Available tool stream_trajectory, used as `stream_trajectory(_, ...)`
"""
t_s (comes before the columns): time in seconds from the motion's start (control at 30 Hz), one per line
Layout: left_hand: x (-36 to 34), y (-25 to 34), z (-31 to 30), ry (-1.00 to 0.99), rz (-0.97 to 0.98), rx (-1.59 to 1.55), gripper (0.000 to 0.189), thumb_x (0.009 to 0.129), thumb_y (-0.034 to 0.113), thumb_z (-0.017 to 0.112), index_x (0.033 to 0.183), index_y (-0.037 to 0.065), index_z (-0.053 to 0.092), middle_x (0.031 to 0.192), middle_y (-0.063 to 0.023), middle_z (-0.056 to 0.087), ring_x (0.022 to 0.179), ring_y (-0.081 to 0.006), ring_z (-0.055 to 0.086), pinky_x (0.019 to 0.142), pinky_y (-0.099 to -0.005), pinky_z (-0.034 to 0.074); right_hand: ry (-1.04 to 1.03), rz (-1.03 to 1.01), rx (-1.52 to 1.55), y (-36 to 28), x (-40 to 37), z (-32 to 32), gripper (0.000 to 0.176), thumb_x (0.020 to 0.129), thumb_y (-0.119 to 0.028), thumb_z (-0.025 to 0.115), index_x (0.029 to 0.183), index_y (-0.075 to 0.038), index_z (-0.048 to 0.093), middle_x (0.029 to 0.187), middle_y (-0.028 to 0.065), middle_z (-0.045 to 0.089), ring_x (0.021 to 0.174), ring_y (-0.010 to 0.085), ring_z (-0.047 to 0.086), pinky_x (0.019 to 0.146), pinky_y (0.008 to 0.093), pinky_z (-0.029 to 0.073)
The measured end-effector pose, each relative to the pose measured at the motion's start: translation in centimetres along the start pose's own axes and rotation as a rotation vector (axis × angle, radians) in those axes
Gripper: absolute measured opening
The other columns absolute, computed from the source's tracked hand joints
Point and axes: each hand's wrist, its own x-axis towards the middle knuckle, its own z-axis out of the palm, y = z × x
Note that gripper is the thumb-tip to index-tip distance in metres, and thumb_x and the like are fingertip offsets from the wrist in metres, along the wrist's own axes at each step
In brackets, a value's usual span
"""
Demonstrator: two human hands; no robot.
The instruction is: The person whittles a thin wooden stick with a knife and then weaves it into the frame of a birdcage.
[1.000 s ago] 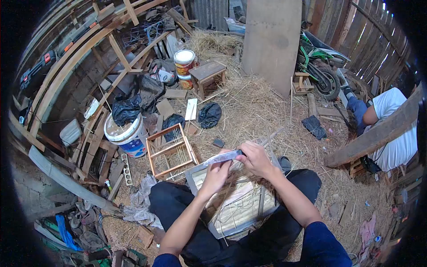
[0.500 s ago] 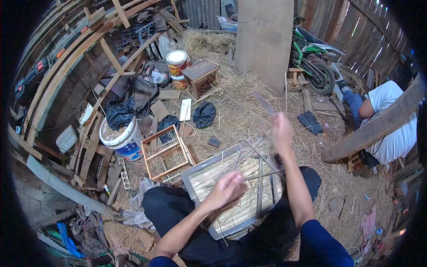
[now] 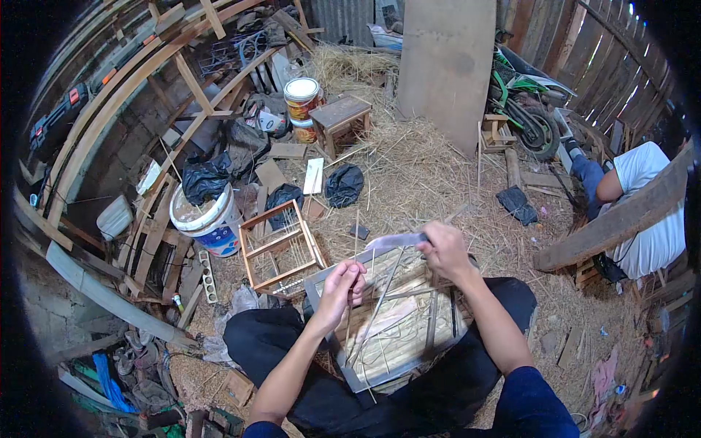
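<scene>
My left hand (image 3: pixel 340 292) is closed around a thin bamboo strip (image 3: pixel 357 232), which stands nearly upright and sticks out above and below the fingers. My right hand (image 3: pixel 447 252) grips a knife (image 3: pixel 396 242) by its dark handle, the blade pointing left toward the strip, just right of my left fingers. Under both hands, a shallow framed tray (image 3: pixel 374 382) with a pale slatted surface rests across my lap. Several thin strips and sticks lie over it, among them a long stick (image 3: pixel 380 305) set at a slant.
A small wooden frame (image 3: pixel 274 247) with thin rods lies beyond my left knee, near a white bucket (image 3: pixel 213 228) topped with a black bag. Further off stand a wooden stool (image 3: pixel 341 112) and a stack of paint cans (image 3: pixel 301 102). A person in a white shirt (image 3: pixel 642 197) sits at right behind a curved beam (image 3: pixel 621 212).
My right hand has brought the knife down and left, close to my left hand. The left hand has risen and now shows a strip upright in its fingers. The view has shifted slightly.
</scene>
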Motion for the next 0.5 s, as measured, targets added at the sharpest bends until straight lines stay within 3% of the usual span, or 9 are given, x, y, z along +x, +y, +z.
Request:
stream_trajectory(0.23, 0.5, -1.2, 1.2, 0.023, -0.067, 0.047, 0.024, 0.105, 0.032, 0.048, 0.106, 0.008, 0.052, 0.074, 0.0048, 0.04, 0.058, -0.0044, 0.032, 0.051, -0.0214, 0.027, -0.154, -0.164, 0.118, -3.0, 1.0, 2.6, 0.04, 0.092, -0.043, 0.059, 0.082, -0.004, 0.054, 0.073, 0.014, 0.055, 0.069, 0.0343, 0.059, 0.061, 0.0425, 0.048)
stream_trajectory(0.37, 0.5, -0.4, 1.9, -0.02, -0.094, 0.148, 0.021, 0.103, 0.026, 0.048, 0.091, 0.009, 0.051, 0.072, 0.0045, 0.041, 0.058, -0.0056, 0.034, 0.052, -0.0245, 0.026, -0.088, -0.226, 0.204, -3.2, 1.4, 3.3, 0.039, 0.093, -0.042, 0.058, 0.082, -0.004, 0.052, 0.072, 0.0127, 0.053, 0.067, 0.0327, 0.058, 0.059, 0.0423, 0.046)
stream_trajectory(0.4, 0.4, 0.3, 2.4, 0.024, -0.068, 0.337, 0.022, 0.104, 0.026, 0.046, 0.09, 0.009, 0.049, 0.072, 0.0039, 0.043, 0.059, -0.0079, 0.036, 0.052, -0.026, 0.028, -0.083, -0.227, 0.195, -3.2, 1.5, 3.2, 0.041, 0.091, -0.043, 0.059, 0.081, -0.004, 0.053, 0.071, 0.0129, 0.053, 0.066, 0.033, 0.057, 0.058, 0.0422, 0.045)
stream_trajectory(0.5, 0.4, 1.1, 3.6, 0.004, 0.05, 0.41, 0.016, 0.105, 0.021, 0.047, 0.096, 0.007, 0.05, 0.075, 0.0031, 0.04, 0.067, -0.0078, 0.035, 0.059, -0.0256, 0.032, -0.049, -0.248, 0.141, -2.7, 1.6, 2.7, 0.047, 0.087, -0.048, 0.061, 0.079, -0.003, 0.053, 0.069, 0.013, 0.051, 0.064, 0.033, 0.055, 0.057, 0.0417, 0.044)
